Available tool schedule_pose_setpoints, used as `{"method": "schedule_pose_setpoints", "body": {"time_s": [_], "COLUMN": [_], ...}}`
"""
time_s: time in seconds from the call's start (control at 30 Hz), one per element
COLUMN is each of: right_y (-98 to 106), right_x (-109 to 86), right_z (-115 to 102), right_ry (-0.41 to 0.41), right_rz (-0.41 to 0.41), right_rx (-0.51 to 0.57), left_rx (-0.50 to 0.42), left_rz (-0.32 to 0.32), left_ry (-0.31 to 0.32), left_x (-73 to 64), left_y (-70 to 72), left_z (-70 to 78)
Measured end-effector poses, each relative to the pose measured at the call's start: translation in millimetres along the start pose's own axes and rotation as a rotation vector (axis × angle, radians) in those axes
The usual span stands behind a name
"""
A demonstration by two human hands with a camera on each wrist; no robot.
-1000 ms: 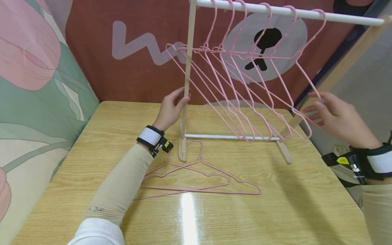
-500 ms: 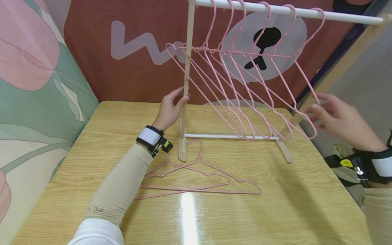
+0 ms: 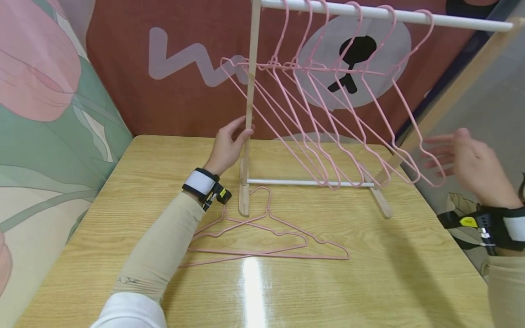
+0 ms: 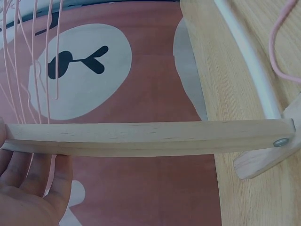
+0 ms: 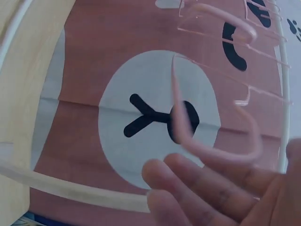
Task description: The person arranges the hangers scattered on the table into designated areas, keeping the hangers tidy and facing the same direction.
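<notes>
In the head view, my left hand (image 3: 229,146) grips the left wooden post (image 3: 251,95) of a small clothes rack. The left wrist view shows its fingers (image 4: 35,181) behind that post. Several pink hangers hang from the rack's white top rod (image 3: 467,22). My right hand (image 3: 477,166) is beside the rightmost hanger (image 3: 410,116), its fingers extended and loose. In the right wrist view, the near end of a hanger (image 5: 221,154) passes close to the fingers (image 5: 188,174); whether they touch is unclear.
Two more pink hangers (image 3: 311,258) lie crossed on the wooden table (image 3: 369,291), in front of the rack's left foot (image 3: 244,205). A white lower bar (image 3: 303,182) joins the rack's sides. A patterned wall (image 3: 184,105) stands close behind.
My right hand has let go of the rightmost hanger and moved a little right, its fingers opening. That hanger's near end has swung right. My left hand stays on the post.
</notes>
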State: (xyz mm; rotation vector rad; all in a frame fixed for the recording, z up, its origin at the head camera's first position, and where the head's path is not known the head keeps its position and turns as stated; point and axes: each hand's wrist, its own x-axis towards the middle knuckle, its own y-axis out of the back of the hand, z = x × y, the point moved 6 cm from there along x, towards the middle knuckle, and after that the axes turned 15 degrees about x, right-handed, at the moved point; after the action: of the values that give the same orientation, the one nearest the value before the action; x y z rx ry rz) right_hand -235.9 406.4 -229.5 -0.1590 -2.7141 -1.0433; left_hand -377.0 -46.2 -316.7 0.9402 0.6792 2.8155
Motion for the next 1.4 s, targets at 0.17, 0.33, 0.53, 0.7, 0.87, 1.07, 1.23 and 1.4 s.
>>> {"method": "schedule_pose_setpoints", "body": {"time_s": [0.17, 0.33, 0.53, 0.7, 0.87, 1.07, 1.23, 1.4], "right_y": [8, 3, -28, -68, -104, -131, -159, -189], "right_x": [-6.4, -9.7, -13.5, -18.0, -25.3, -33.0, -40.8, -49.4], "right_z": [22, 49, 73, 80, 78, 70, 62, 54], "right_ry": [-0.132, -0.209, -0.249, -0.178, -0.102, 0.031, 0.146, 0.188], "right_rz": [0.047, -0.072, -0.276, -0.383, -0.449, -0.485, -0.555, -0.624], "right_rx": [0.049, 0.025, -0.018, -0.016, -0.017, -0.029, -0.01, -0.006], "left_rx": [0.004, 0.014, 0.019, 0.018, 0.011, -0.003, 0.008, 0.006], "left_rz": [0.002, 0.003, -0.002, -0.003, -0.003, -0.004, -0.006, -0.006], "left_ry": [-0.005, -0.009, 0.0, 0.006, 0.004, 0.008, 0.008, 0.003], "left_x": [0.8, 1.9, 1.7, 0.5, 0.3, 1.0, 1.7, 1.1], "left_y": [-0.4, -0.3, 0.8, 0.9, 0.0, 0.1, 0.5, 0.1], "left_z": [0.9, 0.2, -0.2, -1.2, -1.4, 3.1, 2.6, 0.5]}}
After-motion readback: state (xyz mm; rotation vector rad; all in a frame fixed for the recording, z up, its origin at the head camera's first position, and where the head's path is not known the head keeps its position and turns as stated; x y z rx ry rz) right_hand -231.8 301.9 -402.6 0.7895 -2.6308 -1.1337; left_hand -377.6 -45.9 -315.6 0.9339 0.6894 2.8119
